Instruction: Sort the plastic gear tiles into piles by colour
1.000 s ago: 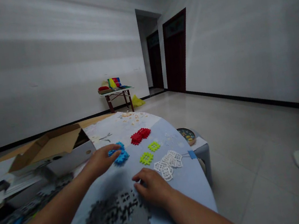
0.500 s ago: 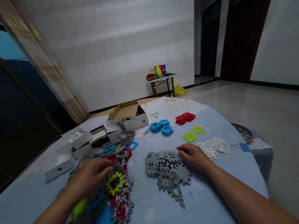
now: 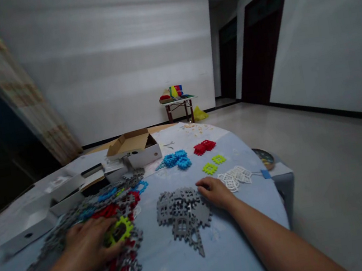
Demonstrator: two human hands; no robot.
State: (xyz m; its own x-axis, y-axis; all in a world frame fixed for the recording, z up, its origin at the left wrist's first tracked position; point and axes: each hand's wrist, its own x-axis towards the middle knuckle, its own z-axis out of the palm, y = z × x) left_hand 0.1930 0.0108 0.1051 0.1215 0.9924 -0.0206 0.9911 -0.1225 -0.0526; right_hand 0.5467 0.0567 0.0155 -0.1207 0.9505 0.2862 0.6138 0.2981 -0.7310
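My left hand [image 3: 93,241] reaches into a heap of mixed interlocking plastic building pieces [image 3: 132,264], mostly grey and red, with some blue. Its thumb and fingers close around the left side of a yellow-green square-holed building piece [image 3: 125,226]. On the cloth at right, my right hand [image 3: 215,192] rests beside a pile of grey building pieces [image 3: 182,208]. Its fingers are loosely bent, with a small gap between thumb and forefinger, and I see nothing held there. Whether its fingertips touch the grey pile is unclear.
Beyond lie blue pieces [image 3: 177,159], red pieces [image 3: 204,147], two yellow-green pieces [image 3: 210,168] and white lattice pieces [image 3: 236,178]. White boxes [image 3: 27,226] and an open-lidded carton [image 3: 145,156] stand at left and back. A stool [image 3: 284,185] is beside the table's right edge.
My left hand has come down and toward me onto the yellow-green piece, closing around it. My right hand stays beside the grey pile. The whole view has turned to the right.
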